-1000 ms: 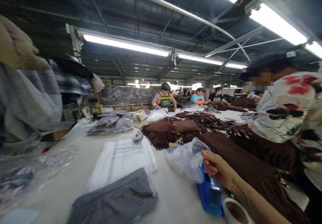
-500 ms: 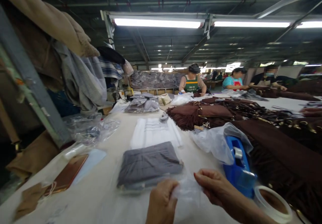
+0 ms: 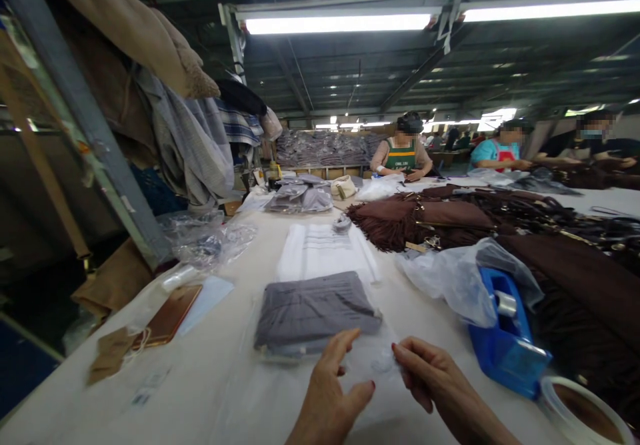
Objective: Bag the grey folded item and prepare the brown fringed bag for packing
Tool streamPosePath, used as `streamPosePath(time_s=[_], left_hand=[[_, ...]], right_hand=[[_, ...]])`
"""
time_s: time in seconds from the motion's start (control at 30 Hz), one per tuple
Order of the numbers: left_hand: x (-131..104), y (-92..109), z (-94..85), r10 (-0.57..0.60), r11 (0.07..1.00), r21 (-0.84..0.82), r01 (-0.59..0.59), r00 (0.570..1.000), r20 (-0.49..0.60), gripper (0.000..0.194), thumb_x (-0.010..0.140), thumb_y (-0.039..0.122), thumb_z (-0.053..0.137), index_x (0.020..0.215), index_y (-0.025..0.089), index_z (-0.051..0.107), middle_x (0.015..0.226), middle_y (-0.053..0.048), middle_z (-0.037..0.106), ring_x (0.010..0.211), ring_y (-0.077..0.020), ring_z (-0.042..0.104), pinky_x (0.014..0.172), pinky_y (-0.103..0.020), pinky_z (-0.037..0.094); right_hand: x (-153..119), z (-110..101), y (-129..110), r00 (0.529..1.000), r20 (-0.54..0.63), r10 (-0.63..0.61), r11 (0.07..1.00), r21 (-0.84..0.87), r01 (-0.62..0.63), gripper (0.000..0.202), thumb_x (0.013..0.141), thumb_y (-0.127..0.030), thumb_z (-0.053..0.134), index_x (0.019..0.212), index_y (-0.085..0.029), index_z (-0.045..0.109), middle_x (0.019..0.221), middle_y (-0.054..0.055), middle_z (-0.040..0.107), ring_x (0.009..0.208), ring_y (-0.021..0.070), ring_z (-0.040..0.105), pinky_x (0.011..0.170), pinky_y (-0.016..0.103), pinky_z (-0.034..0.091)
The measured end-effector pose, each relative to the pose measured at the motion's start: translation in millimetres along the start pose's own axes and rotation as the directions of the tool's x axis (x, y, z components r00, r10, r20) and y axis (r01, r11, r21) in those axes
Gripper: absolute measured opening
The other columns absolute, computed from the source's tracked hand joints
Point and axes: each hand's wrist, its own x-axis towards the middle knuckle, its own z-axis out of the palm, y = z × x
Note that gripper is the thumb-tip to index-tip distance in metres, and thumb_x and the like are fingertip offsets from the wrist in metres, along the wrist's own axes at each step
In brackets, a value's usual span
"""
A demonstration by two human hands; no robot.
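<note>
Right now both hands are low over the table, at the near edge of the grey folded item in clear plastic (image 3: pixel 317 313), which lies flat in front of them, at mid-table. Left hand (image 3: pixel 334 395): thumb and fingers spread apart, nothing gripped, fingertips near the packet's near edge. Right hand (image 3: pixel 433 382): thumb and index finger drawn together, other fingers curled; a clear film (image 3: pixel 383 360) shows by the fingertips, but can't tell if it's pinched or just next to them. Beyond the packet: a white stack (image 3: pixel 320 252) with a small grey roll (image 3: pixel 342 224) at its far end. Right side: blue tape dispenser (image 3: pixel 510 358), crumpled clear bag (image 3: pixel 450 278) against it, loose tape roll (image 3: pixel 583 408) just beside it on the near side. Brown fringed pieces (image 3: pixel 425 217) are piled past the crumpled bag. Left side: phone (image 3: pixel 170 315) by a brown tag (image 3: pixel 107 355), on a pale blue sheet's (image 3: pixel 210 302) near side.
</note>
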Motion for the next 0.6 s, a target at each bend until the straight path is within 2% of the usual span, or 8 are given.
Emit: streamPosePath(time_s=[0.07, 0.13, 0.2, 0.27, 0.33, 0.4, 0.5, 0.6], left_hand=[[2, 2, 1.1, 0.019, 1.0, 0.0, -0.019, 1.0, -0.011, 0.028, 0.069, 0.027, 0.051, 0.091, 0.019, 0.066, 0.109, -0.008, 0.063, 0.097, -0.0214, 0.055, 0.074, -0.028, 0.042], [6, 0, 0.9, -0.002, 1.0, -0.023, 0.001, 1.0, -0.019, 0.024, 0.074, 0.033, 0.048, 0.074, 0.017, 0.066, 0.084, -0.006, 0.066, 0.077, -0.0186, 0.057, 0.067, -0.028, 0.041], [8, -5, -0.8, -0.053, 0.99, -0.132, 0.056, 0.998, 0.023, 0.026, 0.073, 0.035, 0.05, 0.078, 0.016, 0.067, 0.074, -0.003, 0.065, 0.068, -0.0158, 0.054, 0.065, -0.027, 0.04], [9, -12, -3.4, -0.087, 0.948, -0.299, 0.107, 0.993, 0.079, 0.03, 0.067, 0.031, 0.052, 0.089, 0.016, 0.066, 0.079, -0.002, 0.066, 0.07, -0.0151, 0.054, 0.067, -0.027, 0.04], [10, -19, -6.0, -0.086, 0.908, -0.401, 0.121, 0.991, 0.105, 0.038, 0.057, 0.022, 0.051, 0.091, 0.016, 0.066, 0.082, -0.002, 0.067, 0.075, -0.0159, 0.055, 0.07, -0.027, 0.041], [10, -21, -7.9, -0.068, 0.929, -0.358, 0.091, 0.995, 0.078, 0.041, 0.052, 0.018, 0.047, 0.088, 0.016, 0.067, 0.081, -0.003, 0.067, 0.076, -0.0165, 0.056, 0.072, -0.028, 0.042], [10, -14, -9.5, -0.002, 0.991, -0.132, 0.003, 1.0, 0.005, 0.039, 0.055, 0.017, 0.044, 0.085, 0.016, 0.069, 0.081, -0.003, 0.066, 0.076, -0.0166, 0.056, 0.076, -0.028, 0.041], [10, -5, -10.3, 0.024, 0.999, -0.046, -0.022, 0.999, 0.03, 0.041, 0.054, 0.015, 0.044, 0.086, 0.016, 0.07, 0.08, -0.003, 0.066, 0.075, -0.016, 0.056, 0.074, -0.026, 0.041]], right_hand=[[0, 1, 5, 0.998, 0.045, 0.049, 0.996, 0.077, -0.053, 0.045, 0.068, -0.058, 0.062, 0.058, -0.017, 0.047, 0.047, -0.007, 0.045, 0.034, 0.0011, 0.028, 0.04, 0.021, 0.014], [-1, 2, 9, 0.992, 0.084, 0.094, 0.982, 0.155, -0.107, 0.045, 0.067, -0.057, 0.064, 0.058, -0.017, 0.046, 0.047, -0.007, 0.044, 0.033, 0.0001, 0.025, 0.039, 0.021, 0.012], [-2, 2, 12, 0.988, 0.105, 0.116, 0.969, 0.205, -0.136, 0.045, 0.066, -0.057, 0.065, 0.059, -0.017, 0.046, 0.047, -0.007, 0.044, 0.032, -0.0006, 0.023, 0.039, 0.021, 0.012], [-2, 1, 13, 0.987, 0.097, 0.128, 0.96, 0.238, -0.148, 0.044, 0.067, -0.056, 0.065, 0.06, -0.016, 0.046, 0.048, -0.007, 0.044, 0.033, -0.001, 0.023, 0.039, 0.02, 0.013], [-2, 0, 14, 0.987, 0.082, 0.14, 0.954, 0.256, -0.157, 0.044, 0.067, -0.055, 0.066, 0.061, -0.016, 0.046, 0.049, -0.007, 0.044, 0.033, -0.0012, 0.023, 0.039, 0.02, 0.013], [-2, 0, 16, 0.985, 0.082, 0.15, 0.95, 0.265, -0.166, 0.044, 0.067, -0.055, 0.066, 0.061, -0.016, 0.046, 0.049, -0.007, 0.044, 0.033, -0.0014, 0.023, 0.039, 0.019, 0.013], [-2, 0, 19, 0.982, 0.1, 0.162, 0.946, 0.268, -0.183, 0.044, 0.067, -0.054, 0.067, 0.06, -0.017, 0.045, 0.049, -0.007, 0.044, 0.033, -0.0015, 0.023, 0.039, 0.019, 0.013], [-1, 1, 25, 0.982, 0.095, 0.161, 0.95, 0.255, -0.181, 0.044, 0.067, -0.054, 0.066, 0.06, -0.017, 0.045, 0.049, -0.007, 0.045, 0.033, -0.0014, 0.023, 0.039, 0.019, 0.013]])
